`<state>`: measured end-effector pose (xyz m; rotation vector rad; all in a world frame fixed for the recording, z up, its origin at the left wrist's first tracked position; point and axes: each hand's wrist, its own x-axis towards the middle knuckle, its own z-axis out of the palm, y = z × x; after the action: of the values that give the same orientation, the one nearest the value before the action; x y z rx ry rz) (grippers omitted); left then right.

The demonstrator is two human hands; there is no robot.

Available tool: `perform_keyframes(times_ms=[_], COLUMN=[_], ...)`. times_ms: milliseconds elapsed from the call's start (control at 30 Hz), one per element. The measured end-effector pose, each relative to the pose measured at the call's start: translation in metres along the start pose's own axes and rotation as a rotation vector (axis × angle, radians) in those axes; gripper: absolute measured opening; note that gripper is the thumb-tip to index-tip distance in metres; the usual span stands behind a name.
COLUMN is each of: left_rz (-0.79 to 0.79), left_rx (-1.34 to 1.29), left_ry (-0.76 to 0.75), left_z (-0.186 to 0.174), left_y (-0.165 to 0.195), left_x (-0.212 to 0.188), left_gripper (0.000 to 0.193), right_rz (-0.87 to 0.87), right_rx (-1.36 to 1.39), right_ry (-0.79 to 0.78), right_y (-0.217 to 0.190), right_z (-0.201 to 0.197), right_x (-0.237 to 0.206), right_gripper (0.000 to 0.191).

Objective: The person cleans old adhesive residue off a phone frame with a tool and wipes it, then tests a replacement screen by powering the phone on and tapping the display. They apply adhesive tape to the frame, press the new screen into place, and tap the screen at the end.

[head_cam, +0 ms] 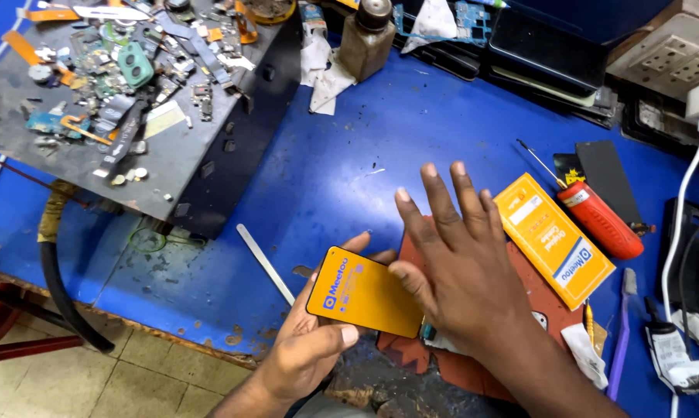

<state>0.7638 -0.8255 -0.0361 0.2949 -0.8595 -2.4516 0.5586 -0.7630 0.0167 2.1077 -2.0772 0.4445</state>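
Head camera looks down on an orange card, flat and rectangular, held at the near edge of a blue table. The left hand cradles the card from below, thumb pressed on its near edge and fingers curled under the far side. The right hand hovers just beside the card's right end, palm down, its fingers spread wide and holding nothing; whether it touches the card cannot be told. Under that hand lies a reddish mat. A thin metal strip rests on the table just left of the card. To the right sit an orange box, a red-handled screwdriver and a purple toothbrush. Farther back left stands a dark box littered with small electronic parts, and a brown bottle behind it.
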Motion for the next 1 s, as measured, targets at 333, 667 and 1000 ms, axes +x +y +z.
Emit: perform_keyframes(times_ms=[333, 667, 1000], left_rz=[0.017, 0.045, 0.146], left_rx=[0.066, 0.202, 0.479], left_ry=[0.064, 0.127, 0.261], left_z=[0.005, 0.004, -0.004], left_y=[-0.001, 0.001, 0.006], left_x=[0.002, 0.002, -0.01], left_gripper=[0.094, 0.093, 0.092], right_rz=[0.474, 0.292, 0.436], right_rx=[0.226, 0.282, 0.331], right_ry=[0.182, -0.248, -0.304], right_y=[0.034, 0.049, 0.053], right_z=[-0.042, -0.046, -0.036], right_x=[-0.068, -0.121, -0.137], right_gripper=[0.011, 0.076, 0.087])
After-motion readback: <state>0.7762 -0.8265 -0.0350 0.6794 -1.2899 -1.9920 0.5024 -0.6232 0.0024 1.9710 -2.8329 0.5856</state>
